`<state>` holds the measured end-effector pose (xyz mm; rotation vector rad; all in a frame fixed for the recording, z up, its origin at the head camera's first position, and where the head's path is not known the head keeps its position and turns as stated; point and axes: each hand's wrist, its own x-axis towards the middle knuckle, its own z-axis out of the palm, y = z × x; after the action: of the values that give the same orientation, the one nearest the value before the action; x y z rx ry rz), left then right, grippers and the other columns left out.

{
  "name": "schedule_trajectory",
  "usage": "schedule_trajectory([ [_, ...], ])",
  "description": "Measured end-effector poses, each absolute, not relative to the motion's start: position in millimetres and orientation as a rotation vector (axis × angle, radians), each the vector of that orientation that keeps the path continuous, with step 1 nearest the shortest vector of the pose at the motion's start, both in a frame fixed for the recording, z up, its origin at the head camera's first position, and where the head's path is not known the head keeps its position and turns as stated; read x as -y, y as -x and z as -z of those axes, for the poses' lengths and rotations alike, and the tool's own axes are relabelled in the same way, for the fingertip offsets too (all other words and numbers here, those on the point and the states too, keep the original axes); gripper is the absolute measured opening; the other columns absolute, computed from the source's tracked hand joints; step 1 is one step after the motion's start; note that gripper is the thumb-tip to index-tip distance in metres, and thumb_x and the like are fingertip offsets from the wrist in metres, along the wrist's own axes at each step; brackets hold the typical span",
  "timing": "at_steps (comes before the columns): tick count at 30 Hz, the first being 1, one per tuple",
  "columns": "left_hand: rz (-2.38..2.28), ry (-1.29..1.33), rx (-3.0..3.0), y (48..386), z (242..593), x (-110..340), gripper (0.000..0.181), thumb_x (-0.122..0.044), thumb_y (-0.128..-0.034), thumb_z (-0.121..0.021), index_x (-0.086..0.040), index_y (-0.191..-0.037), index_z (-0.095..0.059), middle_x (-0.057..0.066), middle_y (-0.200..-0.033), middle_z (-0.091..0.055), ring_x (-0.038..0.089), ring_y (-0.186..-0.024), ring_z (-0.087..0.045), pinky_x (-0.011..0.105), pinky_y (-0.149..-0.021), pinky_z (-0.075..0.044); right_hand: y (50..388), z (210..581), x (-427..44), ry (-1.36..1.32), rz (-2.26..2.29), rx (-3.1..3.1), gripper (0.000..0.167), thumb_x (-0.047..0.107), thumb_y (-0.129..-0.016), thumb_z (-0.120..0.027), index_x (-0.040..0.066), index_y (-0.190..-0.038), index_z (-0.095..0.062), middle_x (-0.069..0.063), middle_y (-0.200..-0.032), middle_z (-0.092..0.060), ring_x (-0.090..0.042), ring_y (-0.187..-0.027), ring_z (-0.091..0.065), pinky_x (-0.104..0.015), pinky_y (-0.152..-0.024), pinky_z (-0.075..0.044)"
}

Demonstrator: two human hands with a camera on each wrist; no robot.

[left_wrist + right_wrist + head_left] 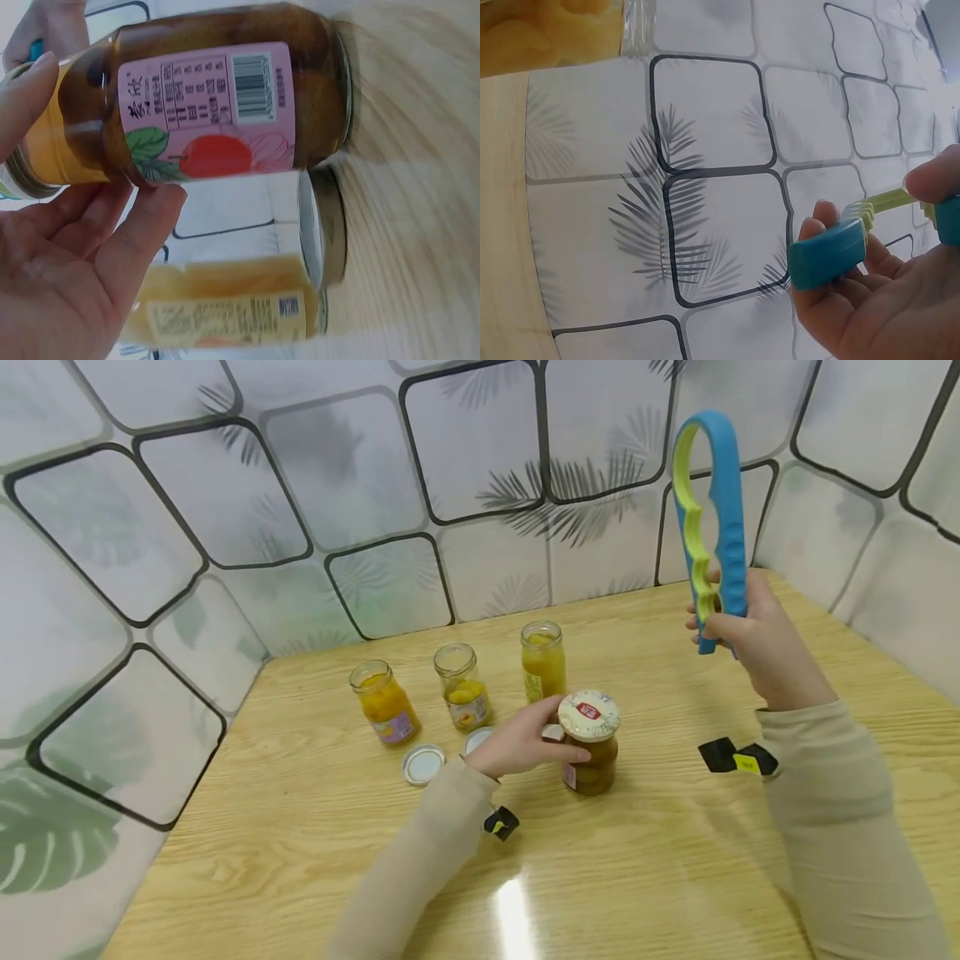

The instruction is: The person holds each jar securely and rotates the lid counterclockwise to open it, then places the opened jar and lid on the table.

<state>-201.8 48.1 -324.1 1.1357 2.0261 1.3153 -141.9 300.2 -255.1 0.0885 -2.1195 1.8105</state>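
Observation:
My left hand (525, 745) grips a lidded jar (600, 764) of dark brown fruit, thumb on one side and fingers on the other. The jar stands upright on the table, with a cream lid (588, 714) bearing a red emblem. In the left wrist view its pink label (210, 112) shows a red fruit and a barcode. Raised to the right, my right hand (772, 647) holds a blue and green jar opener (726, 518) by its handles, with the loop pointing up, apart from the jar. The right wrist view shows its blue handle end (829, 255) against the fingers.
Behind the left hand stand three lidless jars of yellow fruit: a left one (386, 706), a middle one (463, 689) and a right one (543, 664). Loose lids (423, 764) lie before them. A patterned wall covering (491, 568) borders the wooden table (300, 843).

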Motion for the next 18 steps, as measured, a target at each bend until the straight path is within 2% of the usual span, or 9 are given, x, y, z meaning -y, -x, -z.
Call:
schedule_trajectory([
  [5, -1.310, -1.124, -2.043, 187.3, 307.2, -23.9, 0.051, -0.003, -0.0783, -0.066, -0.003, -0.125, -0.044, 0.007, -0.117, -0.051, 0.014, -0.108, -0.046, 0.030, -0.085, -0.043, 142.9, 252.9, -295.0, -0.135, -1.723, 2.201, 0.043, -0.007, -0.084, -0.039, 0.010, -0.121, -0.026, -0.016, -0.105, -0.037, -0.015, -0.088, -0.050, -0.020, -0.068, -0.044],
  [8, -1.309, -1.089, -2.090, 183.6, 302.5, -10.3, 0.051, -0.003, -0.0777, -0.067, -0.003, -0.124, -0.046, 0.007, -0.117, -0.052, 0.015, -0.106, -0.046, 0.031, -0.084, -0.044, 142.8, 253.6, -292.0, -0.215, -1.730, 2.189, 0.047, -0.011, -0.082, -0.039, 0.012, -0.121, -0.027, -0.016, -0.104, -0.037, -0.016, -0.087, -0.049, -0.019, -0.067, -0.043],
  [12, -1.331, -1.050, -2.113, 183.0, 300.9, 5.8, 0.050, -0.002, -0.0773, -0.067, -0.001, -0.123, -0.046, 0.009, -0.116, -0.052, 0.017, -0.107, -0.046, 0.031, -0.084, -0.044, 141.3, 256.1, -290.8, -0.413, -1.693, 2.190, 0.061, -0.018, -0.076, -0.038, 0.015, -0.125, -0.027, -0.013, -0.103, -0.039, -0.016, -0.086, -0.048, -0.018, -0.067, -0.042],
  [18, -1.323, -1.016, -2.136, 185.8, 299.4, 22.8, 0.052, -0.003, -0.0777, -0.066, -0.001, -0.125, -0.044, 0.009, -0.117, -0.052, 0.019, -0.108, -0.046, 0.033, -0.085, -0.043, 137.9, 257.2, -283.3, -0.565, -1.112, 2.399, 0.076, -0.018, -0.065, -0.051, 0.011, -0.133, -0.035, -0.011, -0.101, -0.051, -0.013, -0.075, -0.045, -0.020, -0.059, -0.035],
])
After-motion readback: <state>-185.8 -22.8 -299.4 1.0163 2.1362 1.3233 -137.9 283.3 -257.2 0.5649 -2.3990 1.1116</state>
